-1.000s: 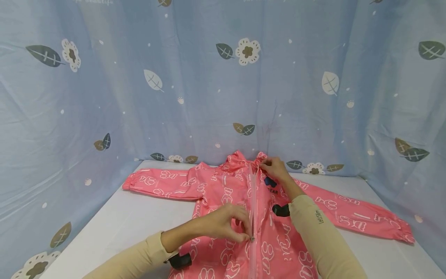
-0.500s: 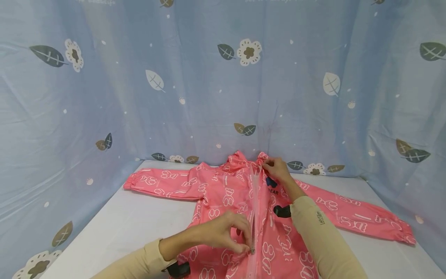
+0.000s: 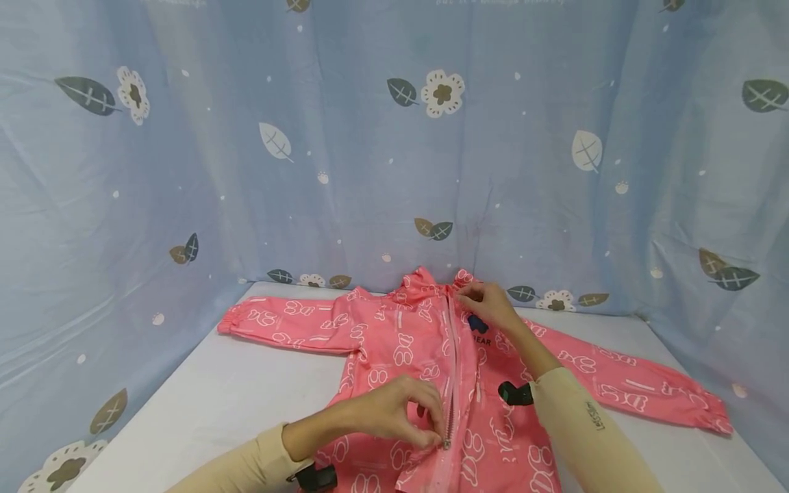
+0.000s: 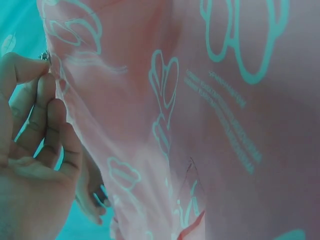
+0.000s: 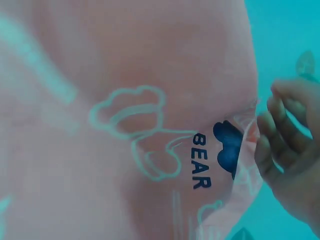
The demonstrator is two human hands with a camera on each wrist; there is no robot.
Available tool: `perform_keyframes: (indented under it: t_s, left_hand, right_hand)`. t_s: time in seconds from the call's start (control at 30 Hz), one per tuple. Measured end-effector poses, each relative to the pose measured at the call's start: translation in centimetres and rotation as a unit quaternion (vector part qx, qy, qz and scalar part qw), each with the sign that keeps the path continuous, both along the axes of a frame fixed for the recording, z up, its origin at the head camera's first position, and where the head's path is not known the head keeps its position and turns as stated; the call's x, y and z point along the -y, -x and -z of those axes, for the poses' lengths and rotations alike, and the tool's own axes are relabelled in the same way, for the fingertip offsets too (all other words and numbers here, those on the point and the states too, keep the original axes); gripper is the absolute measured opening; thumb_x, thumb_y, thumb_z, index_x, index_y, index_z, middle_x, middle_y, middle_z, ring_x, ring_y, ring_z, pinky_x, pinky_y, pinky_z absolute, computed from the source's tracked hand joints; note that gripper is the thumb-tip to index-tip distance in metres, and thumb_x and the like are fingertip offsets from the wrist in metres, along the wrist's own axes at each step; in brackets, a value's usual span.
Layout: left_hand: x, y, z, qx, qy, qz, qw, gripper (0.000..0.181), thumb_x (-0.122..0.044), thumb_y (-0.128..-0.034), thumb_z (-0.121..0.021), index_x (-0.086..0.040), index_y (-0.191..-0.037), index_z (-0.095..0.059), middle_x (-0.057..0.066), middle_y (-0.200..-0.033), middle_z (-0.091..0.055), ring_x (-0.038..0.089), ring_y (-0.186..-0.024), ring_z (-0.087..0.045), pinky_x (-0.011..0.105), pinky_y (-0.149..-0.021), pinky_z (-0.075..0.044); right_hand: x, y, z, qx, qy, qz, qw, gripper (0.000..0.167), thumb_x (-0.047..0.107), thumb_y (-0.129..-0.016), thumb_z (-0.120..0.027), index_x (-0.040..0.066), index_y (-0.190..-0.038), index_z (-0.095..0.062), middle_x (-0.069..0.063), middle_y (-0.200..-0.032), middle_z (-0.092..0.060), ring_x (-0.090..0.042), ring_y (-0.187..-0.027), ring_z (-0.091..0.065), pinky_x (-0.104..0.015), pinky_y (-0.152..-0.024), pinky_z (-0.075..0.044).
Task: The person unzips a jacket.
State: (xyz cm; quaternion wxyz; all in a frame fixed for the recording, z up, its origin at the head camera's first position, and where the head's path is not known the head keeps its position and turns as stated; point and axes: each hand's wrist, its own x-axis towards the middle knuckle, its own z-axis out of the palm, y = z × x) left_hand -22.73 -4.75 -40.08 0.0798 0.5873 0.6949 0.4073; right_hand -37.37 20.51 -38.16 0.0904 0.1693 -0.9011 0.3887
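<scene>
A pink jacket (image 3: pixel 403 329) with white bear outlines lies front up, its sleeves spread to both sides. My left hand (image 3: pixel 394 411) pinches the zipper pull (image 3: pixel 446 444) low on the front zipper; in the left wrist view, thumb and index finger meet at this small metal piece (image 4: pixel 45 56). Above the pull, the two zipper edges lie slightly apart. My right hand (image 3: pixel 490 306) is at the collar, fingers loosely bent, beside the dark bear patch (image 5: pixel 228 147). Nothing shows between its thumb and index finger in the right wrist view.
The jacket lies on a white table (image 3: pixel 246 390). A blue curtain (image 3: pixel 364 198) with leaf and flower prints rises behind the table and along both sides. The right sleeve of the jacket (image 3: pixel 635 380) reaches towards the table's right edge.
The left hand drew the zipper pull a little towards the person, then stayed there. The right hand let go of the collar edge and its forearm shifted slightly nearer.
</scene>
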Motion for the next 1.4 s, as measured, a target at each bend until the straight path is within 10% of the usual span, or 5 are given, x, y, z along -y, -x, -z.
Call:
perform_keyframes:
  t_s: [0.67,1.4]
  left_hand:
    - [0.5,-0.1,0.4,0.051,-0.021,-0.008,0.9985,0.006,-0.01,-0.086,-0.067,-0.012,-0.089,-0.073,0.001,-0.086,-0.068,0.005,-0.077,-0.054,0.02,-0.073,-0.053]
    - [0.6,0.0,0.6,0.071,-0.007,-0.026,0.9971,0.007,-0.015,-0.0876,-0.069,-0.014,-0.093,-0.074,0.0,-0.088,-0.069,0.0,-0.079,-0.054,0.021,-0.075,-0.053]
  right_hand:
    - [1.0,-10.5,-0.3,-0.002,-0.013,-0.299,0.9541,0.009,0.028,-0.093,-0.067,0.024,-0.101,-0.069,0.006,-0.089,-0.067,-0.007,-0.061,-0.052,-0.024,-0.057,-0.048]
    - [-0.5,-12.6,-0.4,0.067,-0.026,-0.439,0.8954,0.017,0.025,-0.088,-0.073,0.021,-0.104,-0.073,0.003,-0.095,-0.071,-0.001,-0.069,-0.051,-0.02,-0.059,-0.049]
